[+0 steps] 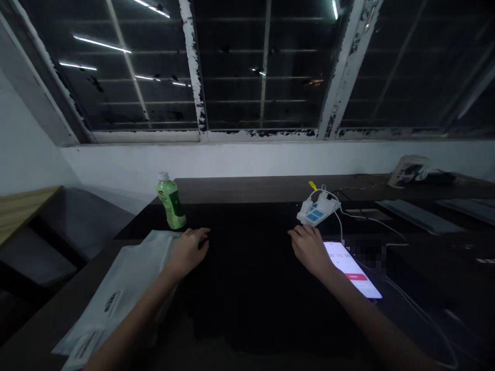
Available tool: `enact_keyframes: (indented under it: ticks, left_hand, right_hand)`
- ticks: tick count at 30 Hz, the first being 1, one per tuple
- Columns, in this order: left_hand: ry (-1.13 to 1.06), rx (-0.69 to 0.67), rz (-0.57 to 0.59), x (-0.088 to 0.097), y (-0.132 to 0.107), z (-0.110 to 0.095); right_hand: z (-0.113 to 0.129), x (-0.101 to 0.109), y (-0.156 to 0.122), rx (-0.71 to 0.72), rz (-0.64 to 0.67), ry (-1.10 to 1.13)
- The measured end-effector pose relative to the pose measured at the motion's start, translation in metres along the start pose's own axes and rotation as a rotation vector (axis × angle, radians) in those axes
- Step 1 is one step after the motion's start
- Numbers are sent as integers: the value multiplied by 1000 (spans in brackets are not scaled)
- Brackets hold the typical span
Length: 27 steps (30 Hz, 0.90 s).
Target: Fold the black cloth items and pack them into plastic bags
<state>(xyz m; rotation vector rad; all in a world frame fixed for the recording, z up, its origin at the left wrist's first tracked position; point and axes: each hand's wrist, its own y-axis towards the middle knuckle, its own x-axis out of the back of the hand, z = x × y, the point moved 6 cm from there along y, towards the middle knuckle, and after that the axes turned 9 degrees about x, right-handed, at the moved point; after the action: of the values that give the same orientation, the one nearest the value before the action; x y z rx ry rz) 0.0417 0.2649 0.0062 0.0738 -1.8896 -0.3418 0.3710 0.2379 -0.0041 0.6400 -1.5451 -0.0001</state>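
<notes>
My left hand (pixel 190 249) rests palm down on the dark desk (pixel 247 288), its fingers loosely curled, at the right edge of a white plastic mailer bag (pixel 124 288). My right hand (pixel 309 248) lies palm down too, fingers bent, its side against a lit smartphone (pixel 353 270) that lies flat on the desk. Neither hand holds anything I can see. A green bottle (pixel 170 202) with a white cap stands just beyond my left hand. A white power strip (pixel 317 210) with blue switches sits just beyond my right hand.
White cables (pixel 410 304) run from the power strip across the right side of the desk. A black box (pixel 441 268) lies at the right. A white device (pixel 406 170) leans against the wall at the far right. Dark windows (pixel 263 67) fill the wall ahead. A wooden tabletop (pixel 19 208) is at left.
</notes>
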Motion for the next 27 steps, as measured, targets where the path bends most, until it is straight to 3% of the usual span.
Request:
enact_keyframes:
  ticks: [4,10,14,20,27]
  left_hand:
    - [-35,1,-7,-2,-2,-4]
    - [-115,-20,60,-11,-1,0]
    - [-150,-15,64,-14,1,2]
    - [-168,-32,29,-11,-1,-2]
    - [-157,-80,41,-16,3,-19]
  right_hand:
    - [-2,11,-1,-53,-72,43]
    - [-8,26,-11,-262,-196,170]
    - [-15,21,-17,-366,-200,523]
    - [-14,6,-16,-399,-161,903]
    - [-11,15,-16,-405,-294,1035]
